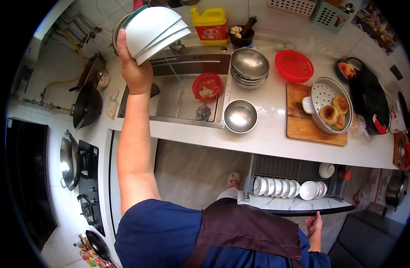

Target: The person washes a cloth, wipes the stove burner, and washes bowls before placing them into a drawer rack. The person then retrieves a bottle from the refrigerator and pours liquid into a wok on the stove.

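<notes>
Raised at the upper left, my left hand (135, 73) grips a stack of white dishes (153, 29), tilted on edge beside the faucet and above the left end of the sink (173, 105). The thumb lies along the stack's left side; the other fingers are hidden behind it. My right hand (314, 223) is at the lower right, just by the black front edge of the pulled-out drawer (303, 212). Its fingers look slightly bent and apart, with nothing seen between them. Inside the drawer, a row of white bowls (278, 187) stands on edge in the rack.
A red basket (207, 86) sits in the sink. Metal bowls (240, 116), a red bowl (294, 66) and a cutting board (298, 111) with a steamer of buns (321, 91) are on the counter. A stove (89, 178) is at the left.
</notes>
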A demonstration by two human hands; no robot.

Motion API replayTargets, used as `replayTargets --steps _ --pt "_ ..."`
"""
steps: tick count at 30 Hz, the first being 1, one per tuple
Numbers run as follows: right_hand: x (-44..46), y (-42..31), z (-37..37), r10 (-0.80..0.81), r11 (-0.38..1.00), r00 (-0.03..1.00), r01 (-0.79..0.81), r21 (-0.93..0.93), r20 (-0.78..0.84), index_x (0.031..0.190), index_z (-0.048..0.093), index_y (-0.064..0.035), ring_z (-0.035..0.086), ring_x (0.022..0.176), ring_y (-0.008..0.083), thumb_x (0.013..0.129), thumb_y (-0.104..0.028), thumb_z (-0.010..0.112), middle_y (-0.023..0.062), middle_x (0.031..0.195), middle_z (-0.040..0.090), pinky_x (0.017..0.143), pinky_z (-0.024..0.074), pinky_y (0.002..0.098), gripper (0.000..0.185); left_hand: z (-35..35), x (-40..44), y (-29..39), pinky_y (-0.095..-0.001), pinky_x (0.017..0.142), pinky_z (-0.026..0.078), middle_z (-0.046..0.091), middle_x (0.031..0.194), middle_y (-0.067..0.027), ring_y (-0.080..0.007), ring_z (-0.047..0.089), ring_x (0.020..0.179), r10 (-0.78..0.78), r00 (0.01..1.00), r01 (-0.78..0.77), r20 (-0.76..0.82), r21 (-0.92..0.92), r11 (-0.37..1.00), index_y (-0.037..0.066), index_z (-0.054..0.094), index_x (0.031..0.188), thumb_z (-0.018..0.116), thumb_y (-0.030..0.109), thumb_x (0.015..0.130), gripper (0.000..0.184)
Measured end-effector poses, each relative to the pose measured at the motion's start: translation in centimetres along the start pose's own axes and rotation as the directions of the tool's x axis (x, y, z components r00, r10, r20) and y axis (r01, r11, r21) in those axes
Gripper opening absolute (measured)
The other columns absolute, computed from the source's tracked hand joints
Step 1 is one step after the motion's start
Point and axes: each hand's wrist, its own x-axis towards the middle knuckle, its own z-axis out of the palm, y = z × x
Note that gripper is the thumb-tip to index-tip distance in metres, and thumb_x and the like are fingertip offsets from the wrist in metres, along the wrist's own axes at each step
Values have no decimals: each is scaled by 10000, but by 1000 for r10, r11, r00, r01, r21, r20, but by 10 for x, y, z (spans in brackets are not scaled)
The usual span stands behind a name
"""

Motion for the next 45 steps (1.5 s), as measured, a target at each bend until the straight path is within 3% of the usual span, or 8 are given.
replayTargets --steps 6,12,18,25,29,36,38,45 --pt "-64 -61 45 -43 614 999 23 -789 -5 655 536 18 515 340 253 869 -253 576 118 512 528 296 424 390 347 0 -14 -19 -340 927 438 557 1205 -172 -295 572 1065 58 998 -57 25 -39 998 57 335 1366 569 -1 862 559" --pt "-275 -167 229 -361 533 422 825 -187 832 922 555 -39 579 598 117 941 -280 487 44 711 597 533 461 241 251 -5 -30 -15 -350 930 433 545 1211 -164 -300 553 1078 68 992 -63 104 -54 997 67 354 1363 582 -8 847 569" --pt "-405 -196 468 -186 697 62 712 87 981 1414 283 -99 394 1246 353 948 -498 398 198 1410 320 922 438 489 624 -5 -51 -2 -311 926 437 568 1203 -130 -232 572 1062 49 987 -23 156 -165 986 83 348 1381 612 -9 828 619" --pt "-484 -191 559 -29 836 -18 548 35 999 1339 396 -85 418 1244 346 944 -551 342 143 1398 387 955 364 618 613 -1 -69 -6 -319 954 420 536 1246 -116 -233 545 1096 106 972 -64 209 -200 978 89 367 1376 589 -36 838 595" --pt "-497 -189 567 -97 863 -136 482 151 986 1241 521 -80 576 1081 195 941 -530 376 86 1200 593 928 463 354 560 -4 -54 -17 -334 969 411 506 1286 -122 -256 522 1127 189 956 -123 223 -281 952 104 340 1389 594 -74 812 656" --pt "-511 -188 571 -170 898 -267 355 261 949 1262 496 -73 544 1124 199 951 -487 395 78 1229 571 955 440 346 528 -18 -22 -8 -338 987 400 459 1338 -144 -282 496 1163 343 921 -302 183 -217 928 154 280 1418 667 -83 753 805" --pt "-511 -188 567 -203 888 -312 340 309 928 1277 482 -83 534 1142 201 954 -482 388 82 1245 561 964 434 347 522 21 -17 5 -359 904 454 577 1121 -149 -252 568 1018 228 933 -304 -279 -271 913 82 474 1236 542 175 879 376" --pt "-498 -188 556 -143 910 -246 348 225 959 1269 492 -89 543 1139 210 956 -514 343 75 1249 564 964 440 366 549 -17 -27 12 -318 995 390 479 1332 -142 -254 497 1182 213 949 -144 232 -282 949 97 306 1405 626 -26 812 685"
